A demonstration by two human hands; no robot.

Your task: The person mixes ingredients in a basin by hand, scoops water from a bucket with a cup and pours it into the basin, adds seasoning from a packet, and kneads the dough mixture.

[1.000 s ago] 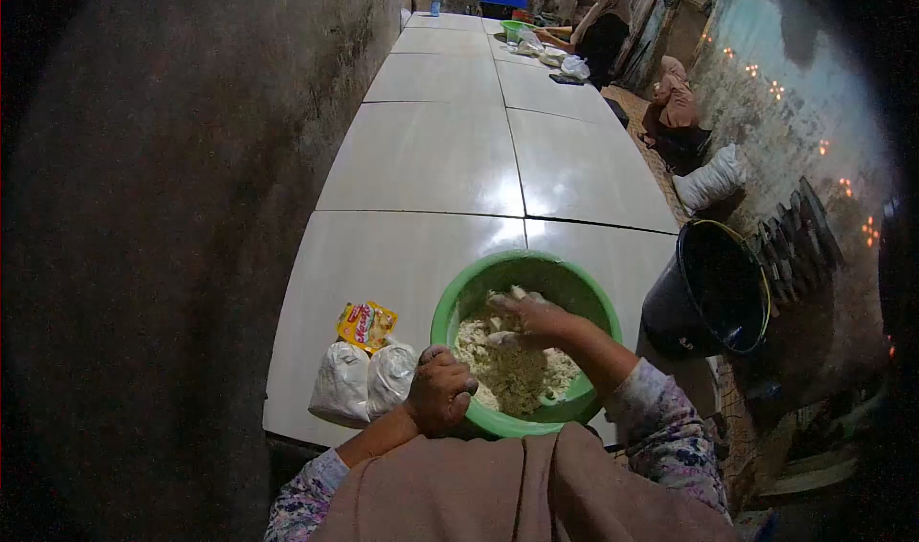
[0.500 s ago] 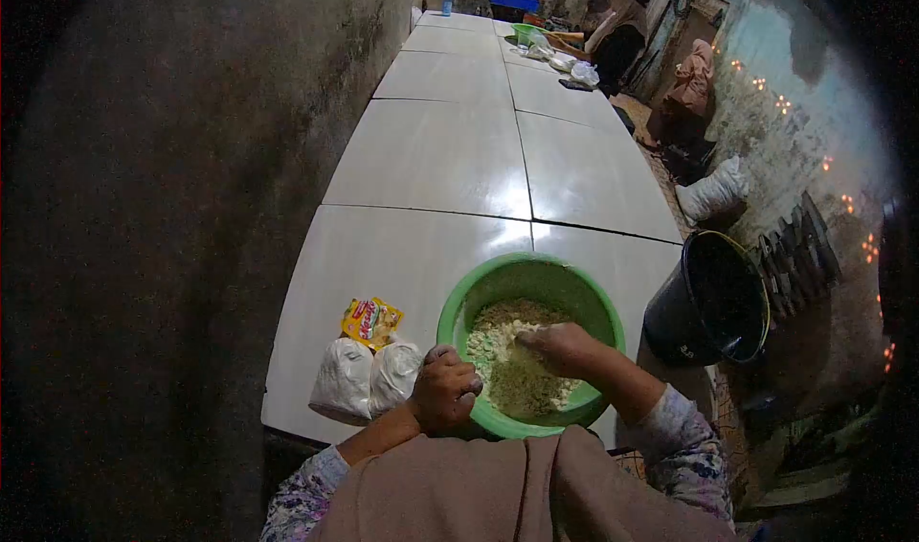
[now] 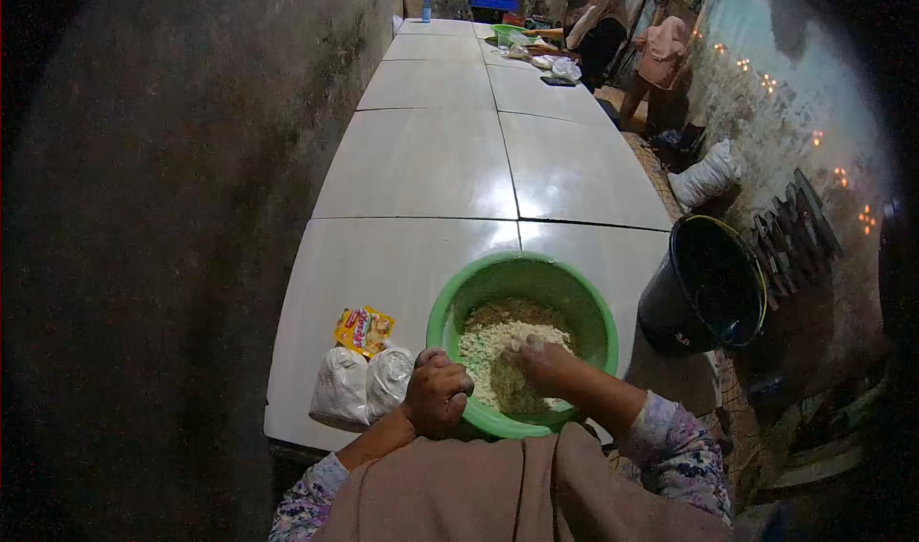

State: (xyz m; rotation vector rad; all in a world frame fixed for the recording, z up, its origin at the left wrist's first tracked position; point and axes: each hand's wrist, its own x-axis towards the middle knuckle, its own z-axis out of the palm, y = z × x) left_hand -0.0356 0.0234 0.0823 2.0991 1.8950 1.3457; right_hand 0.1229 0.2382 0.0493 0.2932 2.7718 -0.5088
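A round green basin (image 3: 600, 324) stands at the near edge of the tiled table. Pale crumbly dough mixture (image 3: 493, 341) covers its bottom. My left hand (image 3: 437, 391) is closed on the basin's near left rim. Inside the basin, my right hand (image 3: 538, 364) is down in the mixture, its fingers curled and partly hidden, so what they grip cannot be made out. Two clear bags of white powder (image 3: 341, 385) sit left of my left hand, with a yellow packet (image 3: 364, 330) just behind them.
A black bucket (image 3: 680, 298) is close by on the right. White tiles (image 3: 412, 159) stretch away to a blue container (image 3: 493, 1), a bottle (image 3: 427, 8) and another green bowl (image 3: 509, 34). One person (image 3: 601, 30) works there; another (image 3: 662, 58) stands behind. A white sack (image 3: 706, 175) lies right.
My right hand has gone from open above the mixture to curled down in it. My left hand stays at the rim. The person at the far right has risen from a crouch.
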